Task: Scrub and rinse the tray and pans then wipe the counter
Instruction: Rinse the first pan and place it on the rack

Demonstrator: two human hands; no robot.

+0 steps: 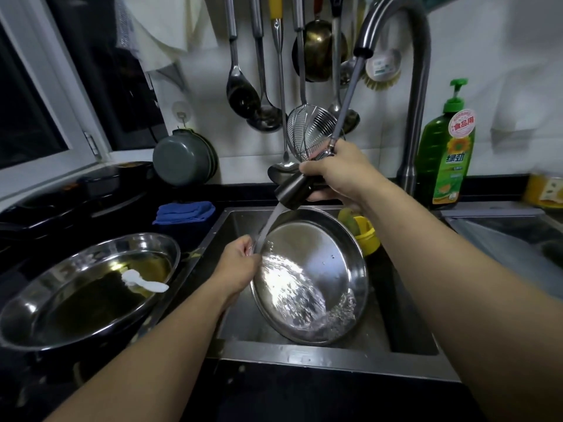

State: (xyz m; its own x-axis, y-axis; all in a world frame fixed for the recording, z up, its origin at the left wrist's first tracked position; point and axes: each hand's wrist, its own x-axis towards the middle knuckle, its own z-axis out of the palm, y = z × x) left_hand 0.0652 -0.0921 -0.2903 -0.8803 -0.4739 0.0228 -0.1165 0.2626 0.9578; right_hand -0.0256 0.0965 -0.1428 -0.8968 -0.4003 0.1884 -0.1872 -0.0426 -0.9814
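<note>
A round steel pan (pixel 323 263) stands tilted in the sink (pixel 335 357). My left hand (pixel 237 266) grips the pan's left rim. My right hand (pixel 338 172) holds the pull-out spray head (pixel 292 191) above the pan, and water runs from it across the pan's inside and pools at the low edge. An oval steel tray (pixel 61 300) sits on the dark counter left of the sink, holding yellowish liquid and a white blob of foam (pixel 143 281).
A folded blue cloth (pixel 184 212) lies behind the tray. A yellow container (pixel 367 236) sits in the sink behind the pan. A green dish soap bottle (pixel 446 153) stands by the faucet (pixel 417 86). Ladles and a wire skimmer (pixel 310 135) hang on the wall. A stove (pixel 76 199) lies far left.
</note>
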